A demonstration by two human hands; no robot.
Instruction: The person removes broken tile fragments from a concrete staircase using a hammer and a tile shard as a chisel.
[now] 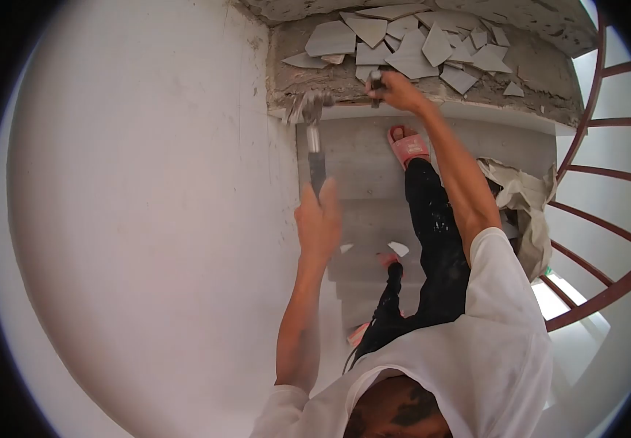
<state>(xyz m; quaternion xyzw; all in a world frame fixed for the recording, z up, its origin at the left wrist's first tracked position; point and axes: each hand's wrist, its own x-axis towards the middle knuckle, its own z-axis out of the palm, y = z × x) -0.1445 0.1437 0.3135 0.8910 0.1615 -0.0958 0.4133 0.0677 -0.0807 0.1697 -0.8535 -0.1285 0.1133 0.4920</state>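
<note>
My left hand (318, 223), a little blurred, is closed around the black grip of a claw hammer (314, 139). The hammer's head is smeared by motion and stands in front of the step's front edge, near the wall corner. Over that same edge, my right hand (401, 93) grips a short dark chisel (375, 89); the fingers cover part of it. Just beyond the right hand, broken pale tile pieces (412, 55) lie in a loose heap on the rough step (542, 95).
A white wall (148, 204) runs along the left. Reddish-brown railings (614, 123) curve along the right. A crumpled paper sack (531, 212) stands on the stairs by my right leg. Small white shards (399, 249) lie lower down, near my feet in red sandals (409, 148).
</note>
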